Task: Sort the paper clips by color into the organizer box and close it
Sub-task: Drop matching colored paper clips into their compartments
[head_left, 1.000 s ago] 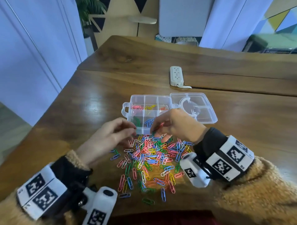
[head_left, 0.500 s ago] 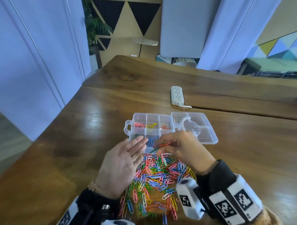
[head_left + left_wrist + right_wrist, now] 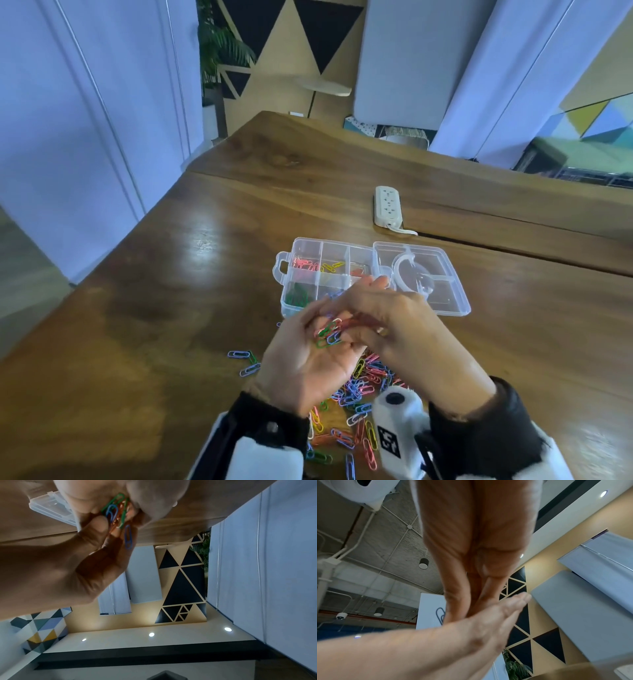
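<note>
Cradling paper clips, left hand palm-up, right hand pinching them

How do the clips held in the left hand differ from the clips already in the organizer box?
Colour: the held clips are a mixed bunch of green, blue and orange. The boxed clips are separated, with pink, yellow and green each in its own compartment of the organizer box.
Position: the held clips are gripped in the raised left hand, while the boxed clips lie loose.
Both are the same kind of coated wire clip.

open clear box, colored clips nearby
</note>
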